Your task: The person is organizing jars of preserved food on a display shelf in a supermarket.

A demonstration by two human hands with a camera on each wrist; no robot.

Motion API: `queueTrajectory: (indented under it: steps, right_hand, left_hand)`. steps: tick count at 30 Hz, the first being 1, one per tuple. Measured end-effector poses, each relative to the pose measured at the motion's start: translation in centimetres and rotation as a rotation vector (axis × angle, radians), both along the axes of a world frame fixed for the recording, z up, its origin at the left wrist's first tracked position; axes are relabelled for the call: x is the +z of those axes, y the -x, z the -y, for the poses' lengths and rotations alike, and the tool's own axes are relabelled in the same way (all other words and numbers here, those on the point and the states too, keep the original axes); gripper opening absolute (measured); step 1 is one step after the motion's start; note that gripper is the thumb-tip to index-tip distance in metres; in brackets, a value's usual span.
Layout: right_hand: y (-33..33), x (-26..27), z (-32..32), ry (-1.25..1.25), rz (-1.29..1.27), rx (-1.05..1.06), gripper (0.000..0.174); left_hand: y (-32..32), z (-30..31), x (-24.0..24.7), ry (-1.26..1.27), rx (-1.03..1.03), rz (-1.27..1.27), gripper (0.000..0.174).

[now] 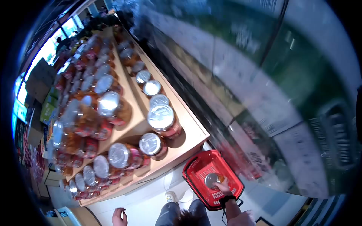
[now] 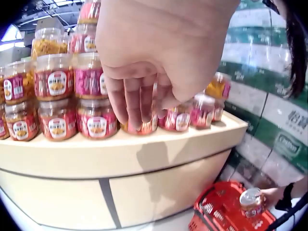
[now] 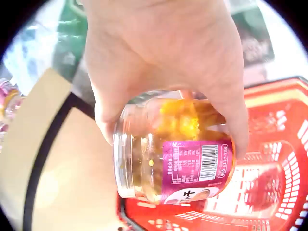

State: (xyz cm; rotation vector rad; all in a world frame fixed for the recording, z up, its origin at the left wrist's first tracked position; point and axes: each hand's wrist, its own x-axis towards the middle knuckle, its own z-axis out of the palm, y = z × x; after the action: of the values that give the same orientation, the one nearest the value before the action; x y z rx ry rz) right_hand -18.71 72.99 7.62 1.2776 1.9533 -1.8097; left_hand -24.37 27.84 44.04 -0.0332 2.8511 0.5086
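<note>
Purple-labelled, the jar (image 3: 185, 130) is gripped by the right hand (image 3: 163, 53), thumb on one side and fingers around the other, spread only as wide as its body. The left hand (image 2: 159, 48) holds nothing; its fingers hang long and loosely bent in front of the display stand (image 2: 62, 159). For a clean placement, the right hand would do best to lower the jar well inside the rim, turn the wrist so the base meets the basket floor first, and let go only once the jar bears its own weight; opened early, the hand could let it tip and roll. The grip looks sound, since it wraps the body and does not hang on the lid. As for its lie, the jar is squat, its long axis running from lid to base: in the right wrist view the lid end is at the left and the base at the right, while from the head the silver lid faces up towards the camera, with the body slanting away, so it appears tilted. Around it is the red basket (image 1: 230, 174), with the jar over its open inside; whether it touches the bottom, I cannot tell. Beyond, more jars (image 2: 55, 122) line the stand.
</note>
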Motion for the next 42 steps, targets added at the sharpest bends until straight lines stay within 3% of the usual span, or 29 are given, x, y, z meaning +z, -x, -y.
queueTrajectory:
  steps: [1, 2, 4, 6, 8, 11, 14, 20, 23, 24, 26, 28, 30, 33, 37, 42]
  right_hand:
    - [0.8, 3.8, 0.0, -0.091, -0.001, 0.072, 0.099]
    - [1.4, 4.6, 0.1, -0.172, 0.034, 0.152, 0.099]
    - [2.5, 7.9, 0.3, -0.175, -0.101, 0.207, 0.104]
    - [4.1, 12.5, 1.6, 0.096, -0.362, 0.146, 0.097]
    - [6.2, 19.5, 4.0, 0.292, -0.396, 0.063, 0.074]
    - [10.5, 24.5, 7.4, 0.383, -0.59, 0.082, 0.074]
    - [16.1, 28.2, 11.0, 0.356, -0.535, 0.141, 0.075]
    - [24.7, 29.6, 17.1, 0.361, -0.546, 0.097, 0.077]
    - [27.0, 29.3, 18.6, 0.269, -0.404, 0.108, 0.069]
    - [27.9, 26.5, 19.0, 0.139, -0.453, -0.013, 0.062]
    - [29.3, 20.6, 15.5, 0.177, -0.474, 0.147, 0.051]
    - [28.1, 22.4, 16.7, 0.234, -0.491, -0.031, 0.033]
    - [27.6, 24.3, 17.2, 0.258, -0.492, -0.048, 0.029]
    - [27.1, 27.1, 18.6, 0.295, -0.486, -0.112, 0.032]
    - [27.6, 26.4, 19.7, 0.246, -0.442, -0.222, 0.041]
    - [27.8, 22.9, 18.1, 0.18, -0.499, -0.147, 0.045]
  left_hand:
    - [-0.6, 1.9, 0.9, -0.014, -0.039, -0.081, 0.028]
    - [-1.1, 3.8, -0.3, -0.039, -0.043, -0.287, 0.016]
    - [-1.9, 4.7, 2.4, -0.109, 0.157, -0.431, 0.013]
    - [-3.0, 6.1, 3.9, -0.133, 0.309, -0.515, 0.011]
    - [-3.3, 7.7, 5.3, -0.112, 0.411, -0.591, 0.011]
    - [-3.5, 9.8, 6.3, -0.065, 0.512, -0.621, 0.011]
    - [-2.1, 11.7, 6.7, -0.147, 0.584, -0.623, 0.011]
    - [-0.3, 15.4, 9.5, -0.252, 0.678, -0.653, 0.014]
    - [-0.6, 18.5, 9.3, -0.211, 0.774, -0.626, 0.015]
    - [-0.7, 19.5, 9.0, -0.199, 0.811, -0.605, 0.015]
    - [-0.8, 21.4, 8.1, -0.178, 0.799, -0.608, 0.015]
    - [-0.2, 23.1, 7.6, -0.162, 0.758, -0.642, 0.016]
    - [1.0, 24.4, 7.0, -0.187, 0.752, -0.632, 0.016]
    - [2.8, 26.1, 6.6, -0.193, 0.695, -0.624, 0.015]
    - [5.5, 28.4, 6.5, -0.239, 0.621, -0.576, 0.015]
    - [8.8, 28.4, 7.8, -0.231, 0.516, -0.499, 0.019]
